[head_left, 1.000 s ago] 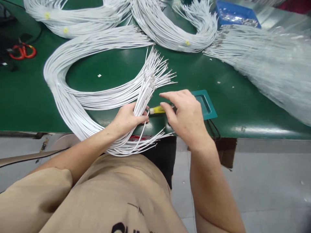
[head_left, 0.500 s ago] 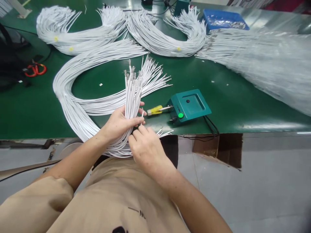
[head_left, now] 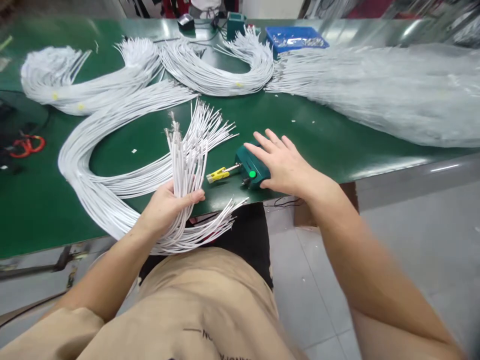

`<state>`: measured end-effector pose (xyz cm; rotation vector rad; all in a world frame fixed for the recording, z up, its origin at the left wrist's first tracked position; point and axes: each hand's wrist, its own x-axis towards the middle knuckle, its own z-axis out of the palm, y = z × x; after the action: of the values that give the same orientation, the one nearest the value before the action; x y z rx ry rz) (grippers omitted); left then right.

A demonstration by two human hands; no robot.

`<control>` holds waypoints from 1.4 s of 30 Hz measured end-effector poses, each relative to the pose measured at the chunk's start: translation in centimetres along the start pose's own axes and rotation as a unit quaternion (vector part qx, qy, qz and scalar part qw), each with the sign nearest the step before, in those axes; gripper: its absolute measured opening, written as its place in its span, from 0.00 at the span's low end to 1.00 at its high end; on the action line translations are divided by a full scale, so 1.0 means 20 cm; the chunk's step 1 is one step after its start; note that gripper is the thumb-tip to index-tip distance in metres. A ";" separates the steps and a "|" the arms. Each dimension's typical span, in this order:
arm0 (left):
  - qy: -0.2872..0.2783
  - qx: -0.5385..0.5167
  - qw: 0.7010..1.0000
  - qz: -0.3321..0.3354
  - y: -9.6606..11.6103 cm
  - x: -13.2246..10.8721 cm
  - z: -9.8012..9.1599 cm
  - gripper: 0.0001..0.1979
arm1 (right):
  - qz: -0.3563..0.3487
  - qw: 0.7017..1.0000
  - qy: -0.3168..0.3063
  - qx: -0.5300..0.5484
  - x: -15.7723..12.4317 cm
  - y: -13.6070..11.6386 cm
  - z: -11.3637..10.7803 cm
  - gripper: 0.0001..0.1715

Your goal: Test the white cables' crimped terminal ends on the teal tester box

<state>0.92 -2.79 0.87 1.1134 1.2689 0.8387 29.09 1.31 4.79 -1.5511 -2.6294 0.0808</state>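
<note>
Behind right fingers (head_left: 256, 152), half-hidden green device (head_left: 250, 163)

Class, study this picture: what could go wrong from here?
The white wires bunched in the left hand have uneven, splayed ends, so some might slip loose. The open right hand, over the teal box, could nudge it and shift the yellow clip.
</note>
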 end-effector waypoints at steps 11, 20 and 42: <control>-0.012 -0.017 1.000 -0.006 0.05 0.07 0.05 0.15 | -0.018 1.000 -0.009 -0.014 0.15 0.19 0.04 0.58; -0.034 0.055 0.998 0.006 0.05 0.12 0.03 0.11 | 0.129 0.897 0.116 0.407 0.32 -0.21 0.03 0.22; -0.044 -0.032 0.996 0.065 0.12 0.26 0.01 0.12 | 0.206 0.642 0.137 0.726 0.38 -0.46 0.20 0.09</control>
<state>2.13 2.89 1.67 1.1783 1.0991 0.9121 17.08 3.59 2.07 -1.1434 -1.0169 1.4003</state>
